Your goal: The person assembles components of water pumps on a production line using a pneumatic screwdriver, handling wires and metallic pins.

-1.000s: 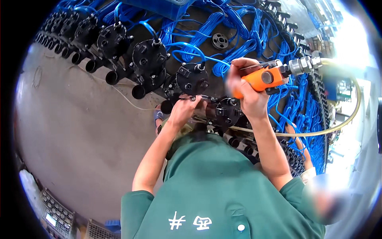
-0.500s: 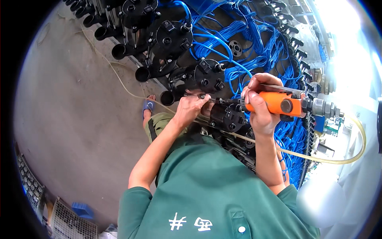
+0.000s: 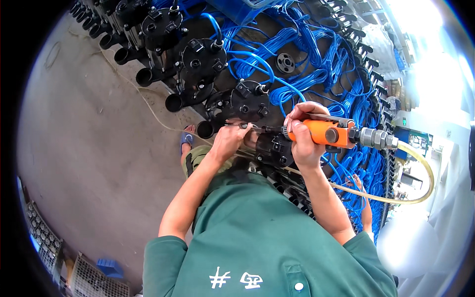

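Observation:
My right hand (image 3: 306,143) is wrapped round an orange air screwdriver (image 3: 319,132), held level with its dark bit pointing left. A pale air hose (image 3: 429,173) loops from the tool's metal coupling. At the bit's end, the fingers of my left hand (image 3: 228,142) are pinched together; what sits between them is too small to make out. Both hands are over a row of upright black pumps (image 3: 243,105) with round lids. Another black pump lid (image 3: 275,150) lies just below the bit.
Bundles of blue cable (image 3: 297,84) lie beyond the pumps, with a black round disc (image 3: 285,63) among them. A blue crate (image 3: 237,11) stands at the far edge. Another person's arm (image 3: 366,213) reaches in at the right. Wire baskets (image 3: 94,279) stand at lower left.
My right hand and the screwdriver have shifted left, closer to my left hand. The whole view has swung slightly, and the other person's arm shows more.

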{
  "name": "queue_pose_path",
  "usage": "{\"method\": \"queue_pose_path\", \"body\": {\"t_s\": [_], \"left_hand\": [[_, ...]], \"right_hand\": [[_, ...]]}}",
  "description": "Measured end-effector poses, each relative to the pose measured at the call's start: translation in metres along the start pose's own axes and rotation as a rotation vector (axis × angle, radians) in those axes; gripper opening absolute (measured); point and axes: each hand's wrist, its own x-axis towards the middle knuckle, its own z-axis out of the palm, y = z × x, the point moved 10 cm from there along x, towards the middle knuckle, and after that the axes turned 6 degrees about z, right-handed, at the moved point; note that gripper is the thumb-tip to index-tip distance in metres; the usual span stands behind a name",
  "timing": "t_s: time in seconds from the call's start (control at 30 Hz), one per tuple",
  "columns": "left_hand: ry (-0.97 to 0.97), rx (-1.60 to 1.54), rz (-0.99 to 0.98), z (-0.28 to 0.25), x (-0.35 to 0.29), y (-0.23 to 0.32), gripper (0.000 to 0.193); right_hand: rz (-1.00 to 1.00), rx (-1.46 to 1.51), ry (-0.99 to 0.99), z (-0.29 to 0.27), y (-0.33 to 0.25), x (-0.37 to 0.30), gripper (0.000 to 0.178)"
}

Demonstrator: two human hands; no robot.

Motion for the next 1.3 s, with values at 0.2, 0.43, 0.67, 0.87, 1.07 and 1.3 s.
{"method": "queue_pose_path", "body": {"t_s": [0.2,0.43,0.67,0.87,1.07,1.3], "left_hand": [[-0.100,0.042,0.023,0.003,0.005,0.004,0.033],[-0.093,-0.082,-0.138,-0.023,0.006,0.014,0.034],[-0.330,-0.293,-0.240,0.008,-0.034,0.007,0.114],[-0.165,-0.361,-0.166,0.011,0.000,0.026,0.122],[-0.233,-0.671,-0.152,0.044,0.010,0.008,0.131],[-0.060,-0.551,-0.130,0.020,0.004,0.041,0.124]], "right_hand": [[0.020,0.054,-0.031,-0.001,0.001,0.009,0.033],[-0.008,-0.024,-0.044,-0.001,0.005,-0.004,0.027],[-0.039,-0.006,-0.004,-0.001,0.004,0.000,0.036],[-0.114,0.192,0.013,-0.011,-0.057,-0.013,0.044],[-0.106,0.047,0.281,-0.065,-0.086,-0.082,0.033],[-0.067,0.142,0.261,-0.079,-0.018,-0.098,0.031]]}}
